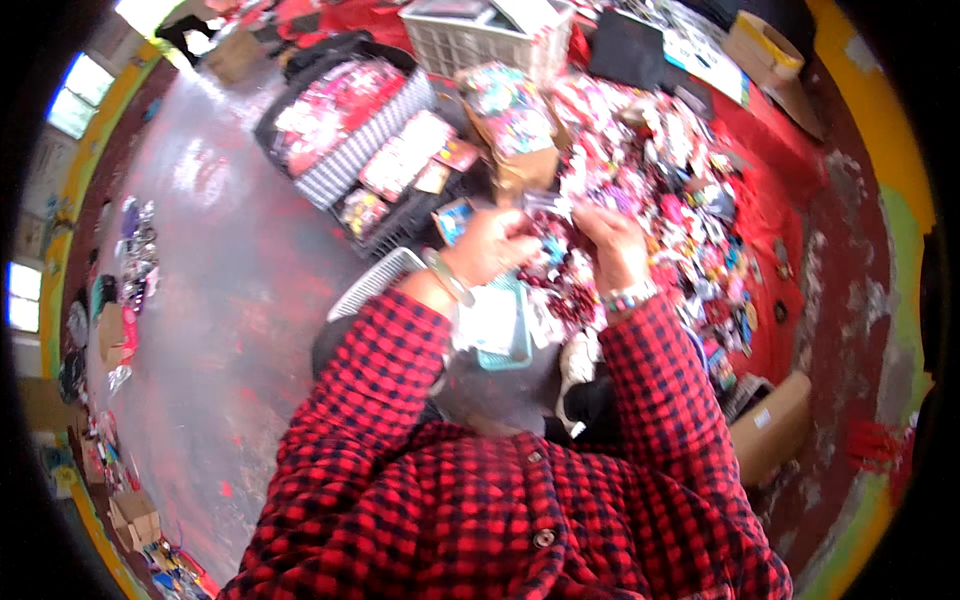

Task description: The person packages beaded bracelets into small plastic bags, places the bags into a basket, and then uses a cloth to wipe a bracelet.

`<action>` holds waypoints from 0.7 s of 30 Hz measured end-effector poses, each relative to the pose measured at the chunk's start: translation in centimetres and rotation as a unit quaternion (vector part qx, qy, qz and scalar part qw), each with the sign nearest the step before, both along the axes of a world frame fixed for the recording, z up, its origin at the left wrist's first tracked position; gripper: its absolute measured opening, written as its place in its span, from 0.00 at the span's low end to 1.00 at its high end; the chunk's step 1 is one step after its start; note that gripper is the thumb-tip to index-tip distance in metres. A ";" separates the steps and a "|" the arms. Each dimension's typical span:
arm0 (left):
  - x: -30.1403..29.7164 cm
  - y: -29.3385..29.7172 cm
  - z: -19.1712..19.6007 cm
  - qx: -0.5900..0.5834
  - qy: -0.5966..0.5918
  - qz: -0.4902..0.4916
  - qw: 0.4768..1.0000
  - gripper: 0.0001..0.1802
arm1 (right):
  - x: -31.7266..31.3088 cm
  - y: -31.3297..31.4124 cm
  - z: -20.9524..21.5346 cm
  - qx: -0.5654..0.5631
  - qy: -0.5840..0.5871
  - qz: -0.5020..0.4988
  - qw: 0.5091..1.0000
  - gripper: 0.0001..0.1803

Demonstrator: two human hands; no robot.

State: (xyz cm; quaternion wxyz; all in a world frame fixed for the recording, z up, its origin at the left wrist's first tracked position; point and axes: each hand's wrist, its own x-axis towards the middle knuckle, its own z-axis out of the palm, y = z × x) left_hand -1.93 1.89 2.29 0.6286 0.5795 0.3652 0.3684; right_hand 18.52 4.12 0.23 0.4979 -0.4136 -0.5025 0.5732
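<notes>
My left hand (492,246) and my right hand (612,238) are raised close together in front of me, both pinching a small clear plastic packet (548,204) between them. Below them hangs a bunch of small red and dark trinkets (565,282). A teal card-like item (500,325) lies on my lap under the left wrist. Red checked sleeves cover both forearms. A bangle circles the left wrist and a beaded bracelet the right.
A big heap of small colourful packaged trinkets (680,190) spreads over a red cloth ahead and to the right. Grey baskets (345,130) of packets stand ahead left, a white crate (470,35) farther back. A cardboard box (775,425) lies at my right. Grey floor stretches left.
</notes>
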 end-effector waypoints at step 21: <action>-2.6 -3.9 6.5 -0.037 -0.005 0.011 0.999 0.15 | -4.0 -4.9 9.8 -0.098 0.187 -0.073 0.975 0.09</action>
